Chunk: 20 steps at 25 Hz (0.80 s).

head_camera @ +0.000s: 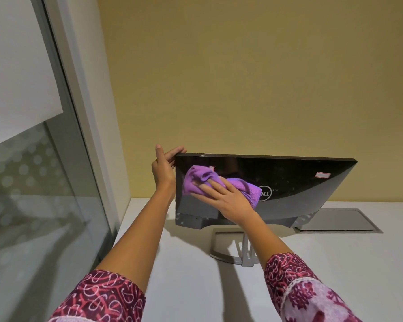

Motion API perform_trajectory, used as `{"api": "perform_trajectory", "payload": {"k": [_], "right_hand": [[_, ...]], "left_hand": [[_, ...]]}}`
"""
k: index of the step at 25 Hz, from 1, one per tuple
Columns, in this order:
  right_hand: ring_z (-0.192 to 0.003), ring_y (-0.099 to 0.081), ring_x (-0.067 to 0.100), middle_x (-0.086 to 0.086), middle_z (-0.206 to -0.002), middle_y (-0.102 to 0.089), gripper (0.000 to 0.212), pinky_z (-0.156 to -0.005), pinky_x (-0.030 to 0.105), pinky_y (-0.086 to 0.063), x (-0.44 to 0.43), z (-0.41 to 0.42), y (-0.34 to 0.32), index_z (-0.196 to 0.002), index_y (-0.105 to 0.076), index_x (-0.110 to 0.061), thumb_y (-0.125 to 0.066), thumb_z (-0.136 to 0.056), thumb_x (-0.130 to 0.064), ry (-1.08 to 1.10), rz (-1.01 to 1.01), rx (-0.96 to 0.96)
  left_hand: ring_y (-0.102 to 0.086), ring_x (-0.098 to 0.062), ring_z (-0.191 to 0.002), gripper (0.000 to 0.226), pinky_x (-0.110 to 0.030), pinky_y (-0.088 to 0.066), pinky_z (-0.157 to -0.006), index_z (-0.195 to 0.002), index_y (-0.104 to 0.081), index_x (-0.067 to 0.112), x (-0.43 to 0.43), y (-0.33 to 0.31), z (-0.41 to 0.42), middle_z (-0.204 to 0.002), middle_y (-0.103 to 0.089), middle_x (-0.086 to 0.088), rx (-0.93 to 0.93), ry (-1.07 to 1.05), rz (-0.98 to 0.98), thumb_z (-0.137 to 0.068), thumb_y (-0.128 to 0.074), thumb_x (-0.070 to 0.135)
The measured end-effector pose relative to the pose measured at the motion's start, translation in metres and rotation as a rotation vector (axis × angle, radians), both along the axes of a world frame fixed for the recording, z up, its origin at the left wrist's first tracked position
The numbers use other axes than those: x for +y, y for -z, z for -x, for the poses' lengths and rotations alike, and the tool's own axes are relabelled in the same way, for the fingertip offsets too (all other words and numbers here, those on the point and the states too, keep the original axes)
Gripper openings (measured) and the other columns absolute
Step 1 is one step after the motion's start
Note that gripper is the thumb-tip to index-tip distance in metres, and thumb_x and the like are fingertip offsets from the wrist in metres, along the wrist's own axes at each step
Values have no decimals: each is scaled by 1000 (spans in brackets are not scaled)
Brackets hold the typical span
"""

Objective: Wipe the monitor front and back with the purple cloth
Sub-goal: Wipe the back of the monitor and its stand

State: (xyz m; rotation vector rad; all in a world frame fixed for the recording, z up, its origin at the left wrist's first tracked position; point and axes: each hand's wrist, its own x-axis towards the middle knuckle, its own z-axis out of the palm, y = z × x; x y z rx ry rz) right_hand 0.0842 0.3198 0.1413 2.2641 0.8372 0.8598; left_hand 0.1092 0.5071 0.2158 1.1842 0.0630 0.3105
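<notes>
**Monitor back under the cloth, corner held**

Head view. The monitor [293, 189] is seen on its stand [246, 256] on a pale surface [172, 275], with its glossy black back turned to the camera. The upper left corner of the monitor is gripped by the left hand [163, 168]: the fingers are curled over the top edge and the thumb is raised above it.

The purple cloth [191, 180] is bunched against the left half of the back panel. It is pressed flat to the panel by the right hand [230, 198], whose fingers are laid out straight on top of it. The cloth's right end is seen touching the round logo [265, 194] and covering part of it.

A small red-edged sticker [323, 175] is noted near the upper right corner of the back. A grey flap [335, 219] is set into the surface behind the monitor's right side.

A yellow wall [242, 77] is seen behind, and a frosted glass panel [33, 194] to the left. Both forearms are bare; patterned maroon sleeves [98, 298] are pushed up near the elbows.
</notes>
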Motion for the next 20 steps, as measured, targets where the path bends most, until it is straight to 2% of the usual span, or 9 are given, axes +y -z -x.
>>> {"api": "perform_trajectory", "payload": {"k": [2, 3, 5, 6, 9, 13, 17, 20], "right_hand": [[-146, -3, 25, -1, -159, 0, 109, -116, 43, -5, -1, 2, -4, -150, -7, -33, -65, -65, 4, 102, -303, -36], [-145, -3, 25, -2, -159, 2, 108, -114, 43, -7, 5, 0, -13, -150, -7, -35, -63, -67, 5, 169, -534, -64], [-144, -7, 24, -1, -157, -8, 94, -114, 45, -10, 28, -5, -36, -148, -16, -34, -61, -75, 3, 233, -932, -71], [-144, -8, 24, -1, -157, -12, 89, -113, 47, -11, 39, -7, -44, -148, -19, -34, -59, -77, 2, 199, -974, -28], [-140, -18, 28, -1, -156, -20, 83, -109, 52, -23, 64, -8, -48, -146, -22, -36, -55, -79, 0, 57, -779, 85], [-130, -36, 31, 4, -144, -40, 78, -101, 48, -35, 47, -14, -51, -141, -37, -30, -61, -72, -2, 20, -755, 32], [-128, -31, 27, 3, -134, -35, 70, -104, 50, -30, -20, -9, -44, -134, -41, -26, -57, -73, 4, 78, -936, -79], [-125, -32, 25, 7, -129, -42, 56, -105, 53, -30, -41, 0, -46, -128, -50, -21, -56, -77, 1, 201, -1129, -165]], "left_hand": [[-65, -7, -85, 66, -10, -47, -78, -101, -71, 3, -1, 0, 0, -95, -71, -7, 4, -9, 19, -103, -17, 40], [-65, -7, -84, 65, -9, -47, -76, -100, -71, 4, -2, 0, 0, -94, -71, -7, 8, -15, 25, -103, -17, 40], [-66, -9, -87, 65, -8, -47, -75, -101, -72, 5, -4, 0, 0, -95, -72, -6, 17, -29, 29, -102, -17, 41], [-66, -11, -90, 65, -9, -47, -74, -101, -72, 6, -5, 0, 1, -96, -72, -6, 22, -43, 30, -102, -17, 41], [-64, -14, -94, 60, -11, -47, -76, -102, -72, 9, -11, -1, 3, -100, -70, -6, 37, -119, 24, -103, -20, 39], [-65, -20, -94, 61, -26, -50, -90, -89, -74, 13, -16, -7, 4, -95, -72, -8, 60, -183, 8, -102, -22, 42], [-66, -19, -94, 64, -34, -46, -99, -83, -75, 17, -13, -5, 4, -89, -74, -3, 55, -153, -13, -101, -21, 45], [-65, -18, -96, 62, -36, -44, -102, -83, -76, 20, -15, -4, 4, -90, -74, -1, 58, -161, -17, -100, -22, 47]]}}
